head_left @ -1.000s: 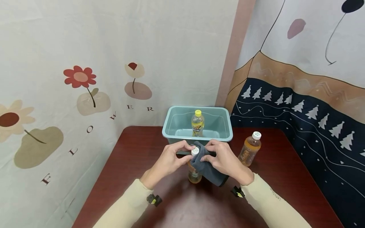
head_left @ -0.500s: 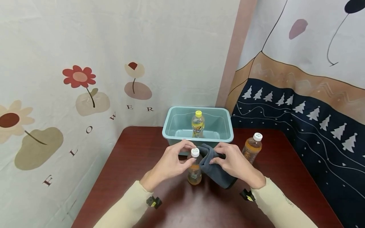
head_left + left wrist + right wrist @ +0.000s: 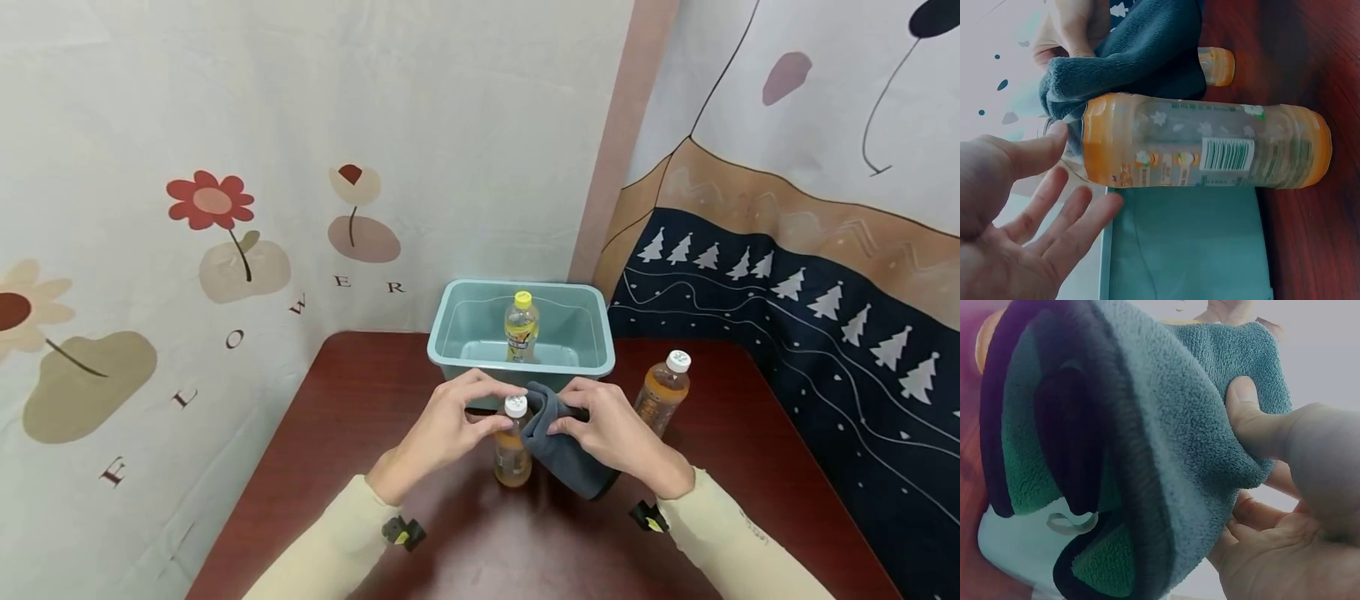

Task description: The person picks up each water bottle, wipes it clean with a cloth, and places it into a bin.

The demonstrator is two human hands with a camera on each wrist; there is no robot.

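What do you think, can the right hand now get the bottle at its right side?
Probably yes: this bottle stands near the right hand, with its white cap uncovered. But the fingers hold a cloth, so the hand likely must release that first.

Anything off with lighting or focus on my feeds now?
Head: soft shadows and a pale sheen on the table; left wrist: upper left washed out, but print on the bottle fairly clear; right wrist: upper right blown out, purple tint at upper left, cloth blurred along its dark near edge.

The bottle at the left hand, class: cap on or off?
On: in the head view, the white cap tops the bottle beside the left hand. Tightness: cannot tell.
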